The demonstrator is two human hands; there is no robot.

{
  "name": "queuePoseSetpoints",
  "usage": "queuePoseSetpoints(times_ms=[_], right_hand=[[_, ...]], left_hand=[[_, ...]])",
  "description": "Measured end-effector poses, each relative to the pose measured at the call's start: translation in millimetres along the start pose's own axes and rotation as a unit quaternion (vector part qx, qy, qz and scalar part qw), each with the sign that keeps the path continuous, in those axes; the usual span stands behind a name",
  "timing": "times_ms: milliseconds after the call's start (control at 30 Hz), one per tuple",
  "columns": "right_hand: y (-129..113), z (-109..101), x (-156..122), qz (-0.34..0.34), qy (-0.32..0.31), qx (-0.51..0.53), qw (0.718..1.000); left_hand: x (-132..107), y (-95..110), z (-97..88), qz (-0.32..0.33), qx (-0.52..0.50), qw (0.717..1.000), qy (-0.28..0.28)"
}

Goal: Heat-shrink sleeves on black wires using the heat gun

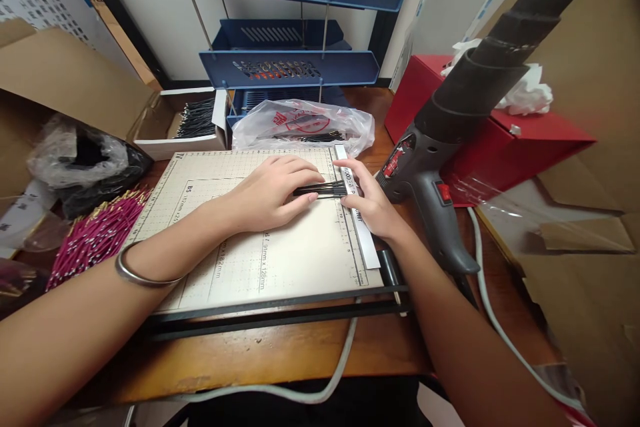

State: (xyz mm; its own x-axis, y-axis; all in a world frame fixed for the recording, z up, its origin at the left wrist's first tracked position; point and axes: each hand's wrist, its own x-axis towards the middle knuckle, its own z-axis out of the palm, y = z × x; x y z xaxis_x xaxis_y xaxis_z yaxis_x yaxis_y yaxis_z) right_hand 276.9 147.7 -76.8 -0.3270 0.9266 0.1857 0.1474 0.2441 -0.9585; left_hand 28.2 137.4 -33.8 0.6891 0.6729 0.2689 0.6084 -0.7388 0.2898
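Note:
On a cream paper cutter board (300, 253) printed with grid lines lies a small bundle of thin black cords (327, 189). My left hand (280, 190) rests on the board, closed around the bundle with the thumb along its near side. The cord ends reach right to a white ruler strip (367, 240) at the board's right edge. At that strip my right hand (367, 203) has thumb and index finger apart, on either side of the cord ends. Its other fingers are hidden, and I cannot tell whether it touches the cords.
A grey heat gun (435, 167) stands at right before a red box (520, 153). Behind the board are a clear plastic bag (305, 123), a white box (175, 143) of black cords and a blue rack (290, 67). Magenta cords (100, 237) lie left; a cable (345, 353) runs in front.

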Motion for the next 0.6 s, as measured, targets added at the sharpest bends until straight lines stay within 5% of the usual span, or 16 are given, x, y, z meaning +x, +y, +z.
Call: queuePoseSetpoints(times_ms=[600], right_hand=[[3.8,4.6,3.5,0.021,0.036,-0.017,0.999]], left_hand=[[1.4,-3.1,0.3,0.019,-0.011,1.000,0.003]])
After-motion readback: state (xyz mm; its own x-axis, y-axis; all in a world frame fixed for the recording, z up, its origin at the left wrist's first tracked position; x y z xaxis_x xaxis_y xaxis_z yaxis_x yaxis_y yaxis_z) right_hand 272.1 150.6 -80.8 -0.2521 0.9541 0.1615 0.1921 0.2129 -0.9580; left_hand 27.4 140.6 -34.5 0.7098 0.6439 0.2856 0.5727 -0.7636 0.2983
